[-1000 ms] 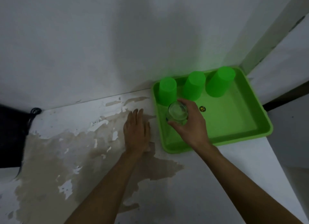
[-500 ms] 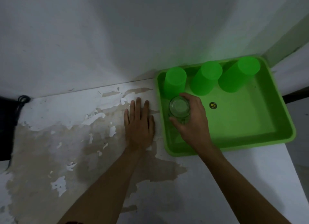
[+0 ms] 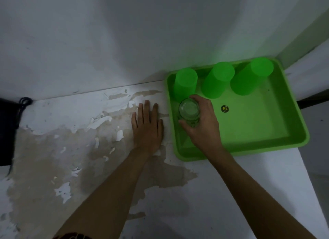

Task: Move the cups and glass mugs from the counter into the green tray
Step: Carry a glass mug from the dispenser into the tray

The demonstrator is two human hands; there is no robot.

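Fingers point(image 3: 193, 97) of my right hand point(image 3: 203, 126) curl round one glass mug point(image 3: 189, 112), thumb on its near side and the rest wrapped over the far side, so the grip is closed on it. I see the mug from above, its round face clear and pale, and it sits inside the green tray point(image 3: 267, 140) at the left end, just in front of the leftmost green cup point(image 3: 185, 83); whether it already rests on the tray floor I cannot tell. My left hand point(image 3: 147, 128) lies flat on the bench point(image 3: 71, 132), palm down, fingers straight and spread a little, gripping nothing, just beside the tray's left rim but not touching it that I can see.

Counting outward: one glass mug, three green cups, one tray. The three cups stand upside down in a row along the tray's back wall, the middle cup point(image 3: 218, 80) and the right cup point(image 3: 252, 76) close to each other, the right one near the far corner. One small dark round sticker point(image 3: 224, 108) marks the tray floor to the right of my hand. The tray sits at the bench's right end against the white wall point(image 3: 124, 34). The bench top is white with large patches of peeled, brownish paint. A dark cable point(image 3: 25, 101) loops at the far left edge.
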